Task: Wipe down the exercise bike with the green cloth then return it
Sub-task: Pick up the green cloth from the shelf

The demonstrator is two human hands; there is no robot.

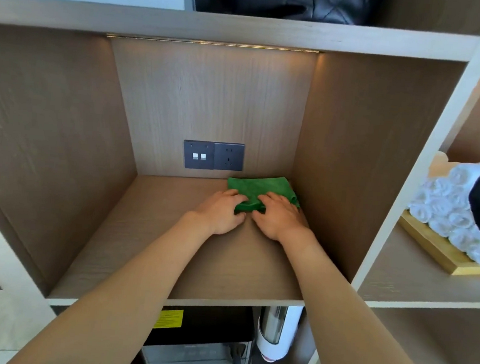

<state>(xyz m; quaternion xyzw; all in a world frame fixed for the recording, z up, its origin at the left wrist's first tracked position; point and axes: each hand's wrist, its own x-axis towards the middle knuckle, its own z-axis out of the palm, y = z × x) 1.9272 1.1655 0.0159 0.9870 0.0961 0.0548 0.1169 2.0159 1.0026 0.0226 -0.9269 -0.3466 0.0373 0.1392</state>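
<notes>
No text can be read: the yellow label (168, 318) on the black appliance (206, 324) under the shelf carries dark print too small and blurred to make out.

This looks like a gym or hotel fitness room. A built-in light wood cubby shelf unit (275, 34) with strip lighting holds, right of the fingers, a wooden tray of rolled white towels (447, 217) (the guest sort). Behind the fingers sits a grey wall socket panel (213, 155); below, a white cup dispenser (275, 333).
</notes>
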